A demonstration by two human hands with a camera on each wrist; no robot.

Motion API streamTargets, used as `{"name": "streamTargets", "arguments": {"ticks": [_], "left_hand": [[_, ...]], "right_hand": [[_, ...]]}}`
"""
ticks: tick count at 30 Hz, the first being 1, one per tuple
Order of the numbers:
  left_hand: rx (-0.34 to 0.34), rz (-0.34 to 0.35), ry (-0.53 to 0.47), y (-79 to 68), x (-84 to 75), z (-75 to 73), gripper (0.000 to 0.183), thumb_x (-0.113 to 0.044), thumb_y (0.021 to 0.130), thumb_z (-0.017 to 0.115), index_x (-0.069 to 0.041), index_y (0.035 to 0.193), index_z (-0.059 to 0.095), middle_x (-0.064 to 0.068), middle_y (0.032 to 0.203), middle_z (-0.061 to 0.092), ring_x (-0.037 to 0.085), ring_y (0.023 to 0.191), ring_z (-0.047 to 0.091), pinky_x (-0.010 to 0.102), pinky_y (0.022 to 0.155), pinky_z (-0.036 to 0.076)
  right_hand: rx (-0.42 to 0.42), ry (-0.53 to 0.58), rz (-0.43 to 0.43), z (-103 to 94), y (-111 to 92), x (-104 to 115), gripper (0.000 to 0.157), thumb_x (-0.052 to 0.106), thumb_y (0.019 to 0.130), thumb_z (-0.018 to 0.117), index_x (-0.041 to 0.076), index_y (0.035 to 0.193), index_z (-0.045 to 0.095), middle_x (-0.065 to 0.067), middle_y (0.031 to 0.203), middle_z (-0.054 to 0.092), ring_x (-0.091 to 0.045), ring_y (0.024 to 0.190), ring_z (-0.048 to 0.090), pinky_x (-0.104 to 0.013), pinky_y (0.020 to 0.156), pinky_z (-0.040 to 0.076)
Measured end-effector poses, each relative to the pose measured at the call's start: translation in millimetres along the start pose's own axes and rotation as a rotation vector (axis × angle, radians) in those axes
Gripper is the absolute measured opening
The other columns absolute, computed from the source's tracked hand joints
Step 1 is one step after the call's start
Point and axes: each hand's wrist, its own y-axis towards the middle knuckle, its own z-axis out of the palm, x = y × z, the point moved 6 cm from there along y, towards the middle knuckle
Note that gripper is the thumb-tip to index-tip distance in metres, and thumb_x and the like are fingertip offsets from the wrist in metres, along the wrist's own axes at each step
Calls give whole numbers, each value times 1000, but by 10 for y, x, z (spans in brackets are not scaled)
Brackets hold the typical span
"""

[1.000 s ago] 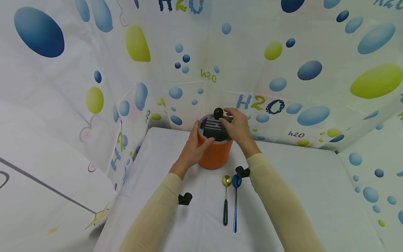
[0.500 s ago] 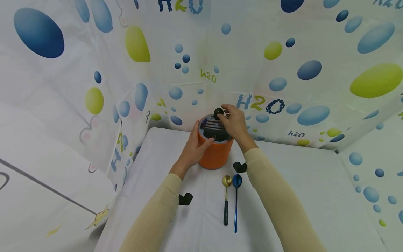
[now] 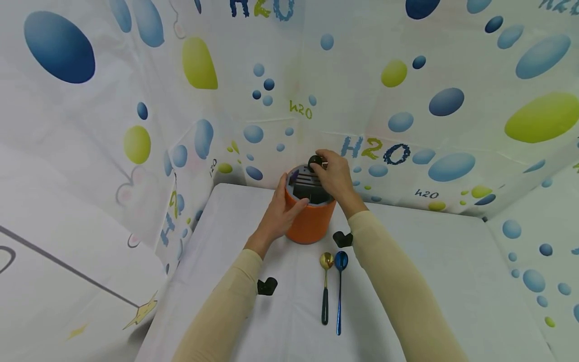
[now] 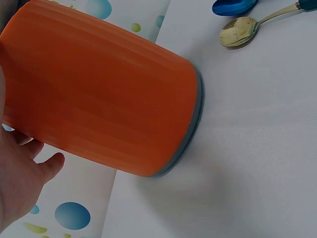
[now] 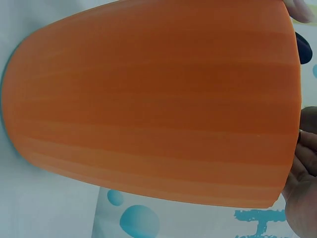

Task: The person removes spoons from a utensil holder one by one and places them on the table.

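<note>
An orange utensil holder (image 3: 309, 223) with a grey slotted top stands upright on the white-covered table in the head view. My left hand (image 3: 277, 215) grips its left side, thumb over the front rim. Above the back of the top sits a glossy black rounded piece (image 3: 314, 160), its kind not clear; my right hand (image 3: 335, 177) pinches it between thumb and fingers. What lies below it is hidden. The left wrist view shows the holder's orange wall (image 4: 99, 89) and grey base. In the right wrist view the orange wall hides most of the right hand (image 5: 303, 163).
Two long spoons lie side by side in front of the holder: a gold one (image 3: 326, 260) with a dark green handle and a blue one (image 3: 341, 260). Black wrist mounts (image 3: 267, 286) jut from the sleeves. A patterned cloth wall (image 3: 271, 120) rises right behind the holder.
My right hand has shifted slightly left, its thumb and fingers coming round the black rounded piece. The left hand and the holder stay in place.
</note>
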Motion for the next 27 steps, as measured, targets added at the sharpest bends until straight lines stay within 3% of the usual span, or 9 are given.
{"name": "streamTargets", "arguments": {"ticks": [7,14,27], "left_hand": [[3,2,-5,-9,-17,-4,98,-66,98,59,-37,167,-5,0,176,12,27,161,21,57,128,22],[1,20,-15,-5,-30,-6,97,-58,100,60,-29,168,-3,1,176,12,28,161,20,59,128,20],[3,21,-17,-11,-27,-9,95,-59,100,60,-37,167,-5,-2,176,11,25,161,18,57,129,20]], "right_hand": [[21,-16,13,8,5,10,40,16,102,67,2,139,62,-20,131,69,-35,115,70,-46,99,58],[8,0,4,-16,0,19,35,14,102,67,0,134,64,-19,124,72,-32,111,69,-46,98,57],[-3,-15,-8,-31,0,58,26,13,102,68,2,125,67,-16,115,75,-30,104,70,-46,93,57]]}}
